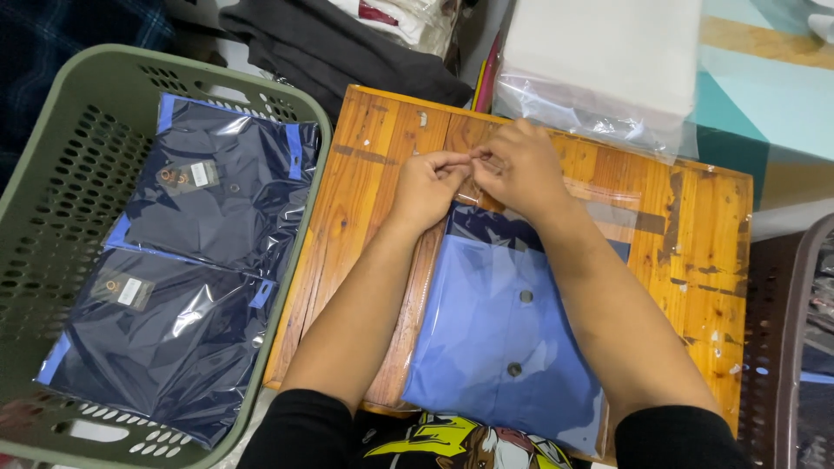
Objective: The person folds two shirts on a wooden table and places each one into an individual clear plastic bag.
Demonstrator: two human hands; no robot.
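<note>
Two hands meet at the top of a clear plastic bag [486,347] with a folded blue shirt [499,330] inside. The fingers [452,161] of the left hand [426,187] pinch narrow on the top edge of the bag, and the right hand [521,169] pinches the same edge just beside them. The fingertips almost touch each other.

The shirt already lies flat inside the bag, on the orange wooden bench [695,252]. I think the bag's top flap is not closed yet, because both hands are busy with it. So this shirt looks almost packed.

Two dark blue shirts in bags [200,260] already lie in the green basket [52,156] on the left. They look done. They cover most of the basket floor, so another bag would have to sit on top of them.

The bag sits near the front edge of the bench, close to the person. There is bare wood on the right side. A stack of white things in plastic [599,61] sits just past the far edge. A brown basket [790,330] stands at the right.
</note>
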